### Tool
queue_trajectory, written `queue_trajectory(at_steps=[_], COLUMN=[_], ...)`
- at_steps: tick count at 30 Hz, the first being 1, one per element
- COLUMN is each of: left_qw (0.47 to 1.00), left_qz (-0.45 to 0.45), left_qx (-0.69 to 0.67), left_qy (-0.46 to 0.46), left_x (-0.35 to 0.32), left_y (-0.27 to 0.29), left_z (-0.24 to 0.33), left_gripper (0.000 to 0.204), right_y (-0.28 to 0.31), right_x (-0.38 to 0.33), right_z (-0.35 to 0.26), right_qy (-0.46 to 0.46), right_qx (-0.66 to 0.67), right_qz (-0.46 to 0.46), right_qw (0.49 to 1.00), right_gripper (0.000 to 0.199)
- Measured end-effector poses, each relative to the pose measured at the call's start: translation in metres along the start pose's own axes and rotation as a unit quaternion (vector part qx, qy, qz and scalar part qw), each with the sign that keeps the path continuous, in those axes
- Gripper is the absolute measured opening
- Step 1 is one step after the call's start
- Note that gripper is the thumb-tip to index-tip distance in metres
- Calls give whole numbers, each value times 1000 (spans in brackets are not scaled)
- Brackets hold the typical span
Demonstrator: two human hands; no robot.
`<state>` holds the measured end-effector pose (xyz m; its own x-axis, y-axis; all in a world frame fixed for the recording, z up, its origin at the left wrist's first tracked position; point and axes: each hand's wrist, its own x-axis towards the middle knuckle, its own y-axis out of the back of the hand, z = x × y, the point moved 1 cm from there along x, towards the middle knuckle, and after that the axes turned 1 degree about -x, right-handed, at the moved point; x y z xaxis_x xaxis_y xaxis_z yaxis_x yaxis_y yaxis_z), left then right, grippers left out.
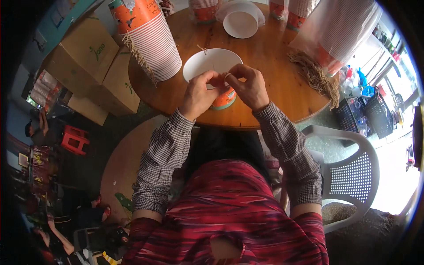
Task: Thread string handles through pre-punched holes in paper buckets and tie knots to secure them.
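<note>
A paper bucket (199, 63), white inside and orange with a green base band outside, stands on the table right in front of me, its mouth tipped away from upright. Twine (202, 49) shows at its far rim. My left hand (201, 93) and my right hand (251, 88) meet over the near rim. Both are closed, thumbs and fingertips pinched together on a thin strand of twine. My fingers hide most of that strand and part of the bucket's near side.
On the wooden table (274, 97) stand a tall stack of paper buckets (154, 46) at left, a twine bundle (316, 77) at right, bagged buckets (340, 33) and a white bucket (240, 25) behind. Cardboard boxes (86, 53) sit left, a plastic chair (351, 174) right. People work far left.
</note>
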<state>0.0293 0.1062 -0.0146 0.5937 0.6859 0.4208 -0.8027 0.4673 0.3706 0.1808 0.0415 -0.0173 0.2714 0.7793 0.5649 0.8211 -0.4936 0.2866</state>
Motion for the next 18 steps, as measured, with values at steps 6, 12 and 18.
queue_trajectory(at_steps=[6,12,18], left_qw=[994,993,979], left_qz=[-97,-21,11], left_qx=[-10,-100,-169], left_qy=[57,56,113], left_x=[9,15,17], left_y=[15,11,7], left_z=[-6,-2,9], left_gripper=[18,8,9], right_y=[12,15,12], right_x=[5,-6,1], right_z=[1,-7,-15], right_qy=[18,104,207], right_qx=[-43,-153,-174], right_qz=[-21,3,60], right_qw=[999,983,961], right_gripper=[22,15,10])
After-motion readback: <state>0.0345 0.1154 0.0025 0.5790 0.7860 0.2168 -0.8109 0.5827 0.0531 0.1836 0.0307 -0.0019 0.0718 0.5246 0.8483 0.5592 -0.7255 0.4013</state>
